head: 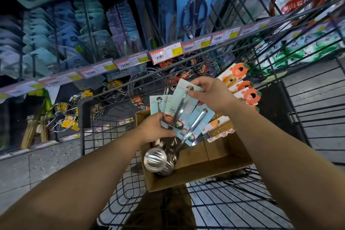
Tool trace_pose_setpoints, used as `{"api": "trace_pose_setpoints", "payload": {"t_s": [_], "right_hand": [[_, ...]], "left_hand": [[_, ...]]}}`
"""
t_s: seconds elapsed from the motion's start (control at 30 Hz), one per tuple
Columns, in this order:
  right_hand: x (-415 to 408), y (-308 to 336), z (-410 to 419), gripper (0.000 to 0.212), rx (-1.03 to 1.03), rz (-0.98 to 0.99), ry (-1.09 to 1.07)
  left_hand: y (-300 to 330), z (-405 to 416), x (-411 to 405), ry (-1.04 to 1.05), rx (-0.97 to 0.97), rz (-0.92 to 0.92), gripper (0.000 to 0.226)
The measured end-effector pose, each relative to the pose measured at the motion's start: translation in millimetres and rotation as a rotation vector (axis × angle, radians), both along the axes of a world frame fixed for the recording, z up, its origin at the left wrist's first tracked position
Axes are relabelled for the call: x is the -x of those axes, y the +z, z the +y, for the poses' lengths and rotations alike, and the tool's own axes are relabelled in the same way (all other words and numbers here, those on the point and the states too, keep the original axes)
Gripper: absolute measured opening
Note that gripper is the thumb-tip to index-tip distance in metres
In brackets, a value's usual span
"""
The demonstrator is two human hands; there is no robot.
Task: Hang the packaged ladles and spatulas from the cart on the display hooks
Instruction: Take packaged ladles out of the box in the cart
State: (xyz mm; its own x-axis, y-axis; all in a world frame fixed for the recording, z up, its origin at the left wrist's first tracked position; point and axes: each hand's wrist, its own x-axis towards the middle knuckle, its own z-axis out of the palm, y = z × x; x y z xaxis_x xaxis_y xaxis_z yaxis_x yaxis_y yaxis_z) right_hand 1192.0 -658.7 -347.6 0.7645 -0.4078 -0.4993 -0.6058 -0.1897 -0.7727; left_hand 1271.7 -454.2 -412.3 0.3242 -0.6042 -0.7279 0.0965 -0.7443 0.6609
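mostly bowl-heavy, stiff, slick steel on thin bendable cards: packaged ladles over cardboard box in cart, bunched in left hand; top card pinched by right hand. best held by handle, near hang hole.

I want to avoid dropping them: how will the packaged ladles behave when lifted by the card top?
The packaged ladles are probably bottom-heavy: steel bowls hang below thin cards. The cards may bend under the right hand. The left hand holds several, which could slide apart.
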Motion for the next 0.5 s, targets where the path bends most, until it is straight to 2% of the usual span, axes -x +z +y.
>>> {"api": "trace_pose_setpoints", "payload": {"t_s": [0.07, 0.17, 0.27, 0.37, 0.5], "right_hand": [[-2.6, -2.7, 1.4, 0.008, -0.031, -0.027, -0.054], [-5.0, -9.6, 4.8, 0.013, -0.1, -0.078, -0.115], [-4.5, -18.7, 7.5, 0.032, -0.194, -0.104, -0.182], [3.3, -33.8, 11.7, 0.055, -0.236, -0.003, -0.238], [16.7, -69.7, 17.7, 0.068, 0.002, 0.217, -0.104]], "left_hand": [[-0.7, 0.2, -2.4, 0.075, -0.017, -0.022, 0.04], [-5.0, 3.3, -5.1, 0.163, -0.053, 0.02, 0.035], [-7.8, 6.2, -4.9, 0.162, -0.053, 0.032, 0.035], [-15.0, 11.6, -6.0, 0.175, -0.055, 0.028, 0.037], [-22.5, 21.0, -14.5, 0.233, -0.08, -0.008, 0.027]]}}
